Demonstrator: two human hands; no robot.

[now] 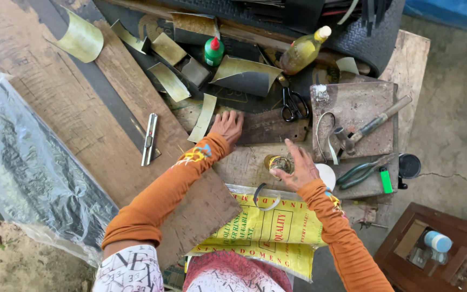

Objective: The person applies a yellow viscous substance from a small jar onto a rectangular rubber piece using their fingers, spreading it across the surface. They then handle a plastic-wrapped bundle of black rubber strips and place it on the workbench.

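Two bottles [214, 50], one scissors [294, 104], one hammer [371, 125], one pliers [360, 172]

Left hand [227, 125] flat on dark leather piece [268, 127]; right hand [298, 168] gripping small open tin [278, 163]. Nearby: scissors [294, 104], hammer [371, 125], pliers [362, 171], green lighter [386, 180], utility knife [149, 139].

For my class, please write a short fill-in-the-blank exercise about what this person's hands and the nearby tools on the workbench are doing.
1. The left hand lies flat on a dark piece of ____.
2. The right hand grips a small open ____ with yellowish contents.
3. The black-handled scissors lie ____ the hammer, as the picture shows them.
4. The squeeze bottle with a red cap is ____ in colour.

Missing words: wood; jar; left of; green
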